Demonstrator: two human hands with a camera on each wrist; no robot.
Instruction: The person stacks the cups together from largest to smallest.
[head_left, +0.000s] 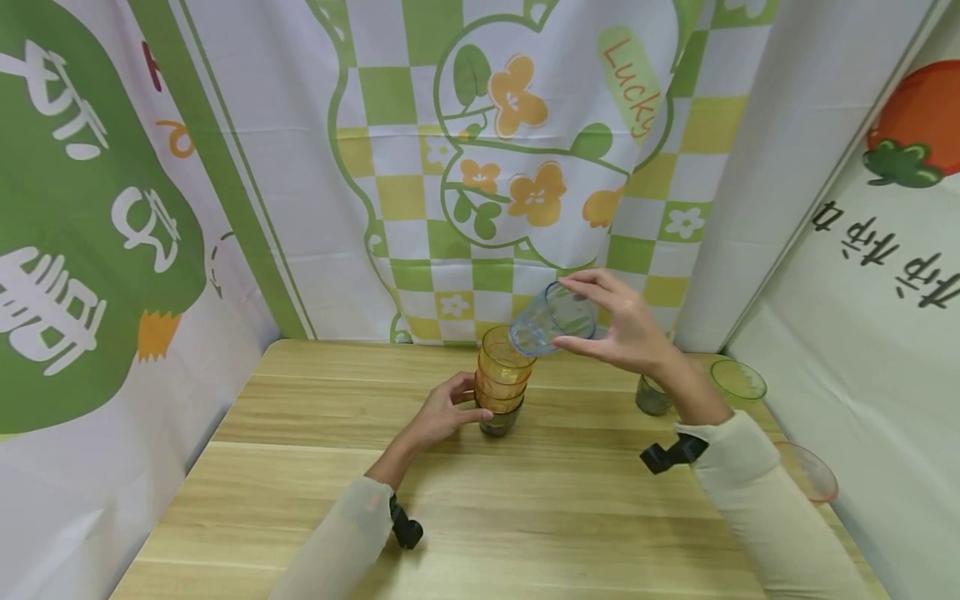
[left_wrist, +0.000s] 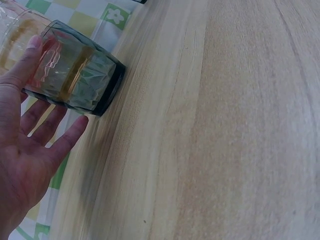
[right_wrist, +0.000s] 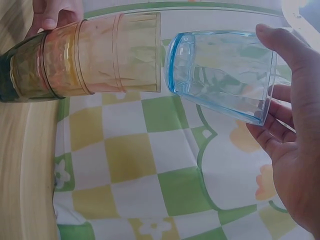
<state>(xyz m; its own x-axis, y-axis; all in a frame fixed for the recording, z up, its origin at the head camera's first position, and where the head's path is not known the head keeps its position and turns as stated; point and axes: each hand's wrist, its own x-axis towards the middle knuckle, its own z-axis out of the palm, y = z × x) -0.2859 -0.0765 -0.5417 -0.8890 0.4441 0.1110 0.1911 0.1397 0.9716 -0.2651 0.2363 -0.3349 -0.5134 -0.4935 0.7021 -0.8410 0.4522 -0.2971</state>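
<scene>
A stack of clear plastic cups stands upright on the table, with a dark grey-green cup at the bottom and orange and yellow ones nested above. My left hand holds the stack low down, thumb on the near side and fingers at the left and behind. Just above the stack's rim, a clear blue cup is tilted with its base toward the stack. My right hand grips it near its rim between thumb and fingers. In the right wrist view, the blue cup's base sits close to the top yellow rim.
Another dark cup stands on the wooden table, partly behind my right forearm. A green-rimmed clear piece and a pink-rimmed one lie along the right edge. A printed curtain hangs behind the table.
</scene>
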